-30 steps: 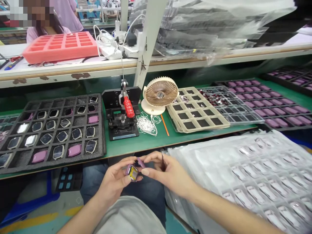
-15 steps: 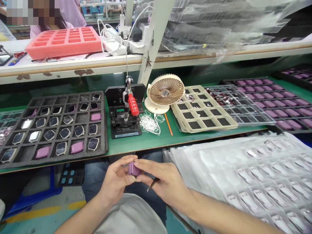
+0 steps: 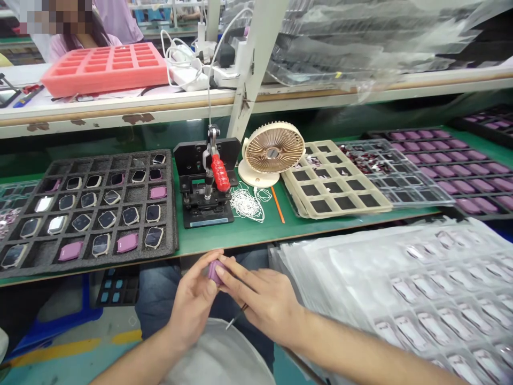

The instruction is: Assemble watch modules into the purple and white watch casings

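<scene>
We hold a small purple case [image 3: 215, 270] in front of us, below the front edge of the bench [image 3: 256, 232] and above our lap. The left hand [image 3: 195, 300] has its grip clamped on the case from the left side, thumb and fingers around it. The right hand [image 3: 262, 298] presses its fingertips on the top of the same case, and it also keeps a thin metal tool [image 3: 236, 317] tucked under the palm, with the point toward us; so its grip is together on both.

We judge that the step in hand is pressing the case shut, with both hands squeezing it. The inside of the case is hidden by the fingers, so we cannot tell if it sits fully closed.

The next move calls, we think, for even pressure on all edges, then a free place to put the case. The black foam tray [image 3: 86, 208] at the left end of the bench has open cells, and the small press [image 3: 207, 184] with the red handle stands near the middle, beside the fan [image 3: 272, 152].
</scene>
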The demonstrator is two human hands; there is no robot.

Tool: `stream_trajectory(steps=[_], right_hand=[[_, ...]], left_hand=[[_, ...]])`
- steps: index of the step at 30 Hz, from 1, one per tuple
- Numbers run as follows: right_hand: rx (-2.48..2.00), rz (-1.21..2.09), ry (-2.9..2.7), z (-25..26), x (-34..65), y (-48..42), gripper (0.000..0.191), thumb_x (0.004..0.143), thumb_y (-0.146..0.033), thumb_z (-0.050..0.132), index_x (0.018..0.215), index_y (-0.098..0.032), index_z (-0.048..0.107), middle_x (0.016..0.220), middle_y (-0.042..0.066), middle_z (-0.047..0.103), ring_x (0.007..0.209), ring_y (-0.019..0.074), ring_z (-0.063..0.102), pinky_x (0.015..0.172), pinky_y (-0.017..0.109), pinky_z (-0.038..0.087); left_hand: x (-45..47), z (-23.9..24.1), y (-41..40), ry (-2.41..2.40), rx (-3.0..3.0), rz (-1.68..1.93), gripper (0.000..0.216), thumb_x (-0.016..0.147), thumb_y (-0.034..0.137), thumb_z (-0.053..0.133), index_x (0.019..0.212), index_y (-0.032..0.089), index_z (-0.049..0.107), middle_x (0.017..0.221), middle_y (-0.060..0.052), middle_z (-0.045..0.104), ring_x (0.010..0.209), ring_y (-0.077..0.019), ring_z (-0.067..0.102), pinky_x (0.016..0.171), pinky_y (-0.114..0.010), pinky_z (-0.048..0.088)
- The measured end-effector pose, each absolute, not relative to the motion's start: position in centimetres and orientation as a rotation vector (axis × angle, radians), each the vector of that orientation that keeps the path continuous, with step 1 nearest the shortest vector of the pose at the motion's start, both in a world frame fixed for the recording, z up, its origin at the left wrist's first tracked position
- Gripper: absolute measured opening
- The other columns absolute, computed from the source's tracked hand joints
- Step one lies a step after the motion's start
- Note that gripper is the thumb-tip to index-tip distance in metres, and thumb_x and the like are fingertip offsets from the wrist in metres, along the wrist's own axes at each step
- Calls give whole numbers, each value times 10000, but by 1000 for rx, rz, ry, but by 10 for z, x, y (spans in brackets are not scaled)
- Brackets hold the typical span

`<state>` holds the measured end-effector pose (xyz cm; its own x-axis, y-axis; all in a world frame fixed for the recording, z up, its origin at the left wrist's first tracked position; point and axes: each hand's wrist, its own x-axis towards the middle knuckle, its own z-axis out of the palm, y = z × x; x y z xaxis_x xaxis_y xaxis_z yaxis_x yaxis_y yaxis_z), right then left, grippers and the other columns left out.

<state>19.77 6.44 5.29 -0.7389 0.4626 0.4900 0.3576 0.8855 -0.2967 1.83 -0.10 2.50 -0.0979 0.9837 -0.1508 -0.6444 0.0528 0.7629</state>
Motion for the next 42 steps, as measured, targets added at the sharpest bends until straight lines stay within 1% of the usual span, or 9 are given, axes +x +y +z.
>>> stream_trajectory(steps=[4, 7, 12, 18, 26, 32, 35, 38, 42], right_hand=[[-721, 410, -2403, 59, 194, 70, 402, 1075, -278, 608, 1447, -145, 532, 1388, 151, 695, 1083, 210, 741, 735, 313, 549], [-863, 595, -2435, 69, 193, 74, 313, 1047, -419, 635, 1244, -178, 608, 1173, 112, 717, 918, 209, 721, 669, 304, 500], [-704, 722, -2583, 75, 194, 77, 172, 1086, -315, 499, 1013, -196, 598, 849, 16, 626, 670, 152, 563, 567, 293, 329], [-495, 667, -2572, 75, 198, 81, 143, 1072, -206, 478, 1001, -180, 600, 800, -2, 563, 625, 134, 473, 541, 304, 279], [-660, 735, -2558, 71, 192, 74, 162, 1074, -281, 479, 988, -189, 581, 825, 12, 578, 622, 137, 466, 565, 299, 290], [-982, 1861, -1946, 85, 189, 86, 447, 1017, -558, 582, 770, -193, 509, 651, -48, 435, 559, 93, 341, 524, 248, 246], [-1010, 2399, -1402, 91, 188, 91, 500, 907, -640, 697, 776, -170, 586, 545, -84, 384, 471, 66, 240, 456, 240, 148], [-1067, 2618, -1095, 92, 187, 91, 520, 856, -629, 749, 696, -174, 555, 475, -98, 351, 425, 48, 186, 437, 238, 82], [-1071, 2783, -957, 89, 186, 90, 589, 861, -689, 733, 681, -190, 478, 501, -101, 362, 416, 27, 162, 434, 220, 79]], left_hand=[[20, 25, 0, 984, 431, 1525, 279, 952, 349, 770, 1213, 256, 801, 1235, -97, 791, 1129, -224, 751, 983, -317, 597], [19, 20, -1, 994, 453, 1564, 282, 937, 341, 788, 1199, 239, 802, 1075, -90, 828, 990, -200, 779, 940, -316, 609], [9, 15, -2, 973, 693, 1578, 223, 976, 301, 737, 1186, 275, 806, 1057, -66, 832, 985, -189, 773, 934, -308, 599], [-16, 34, 7, 1053, 1477, 1393, 288, 976, 128, 692, 1206, 267, 797, 1087, -79, 824, 1023, -225, 733, 930, -373, 584], [-6, 39, 5, 1180, 1266, 1471, 155, 964, 199, 729, 1057, 245, 843, 938, -62, 820, 886, -214, 748, 826, -324, 601], [0, 33, 6, 1173, 1049, 1431, 408, 904, 343, 817, 1305, 303, 758, 1212, -99, 775, 1057, -250, 767, 915, -348, 639], [-8, 36, 11, 1180, 1514, 1467, 507, 853, 221, 860, 1338, 293, 731, 1268, -111, 722, 1151, -263, 728, 970, -372, 629], [-15, 41, 12, 1219, 1908, 1505, 449, 908, 20, 716, 1293, 250, 737, 1156, -87, 761, 1069, -205, 754, 950, -312, 625], [-17, 45, 10, 1269, 1968, 1565, 408, 928, -11, 645, 1265, 205, 724, 1064, -82, 785, 974, -197, 770, 853, -292, 643]])
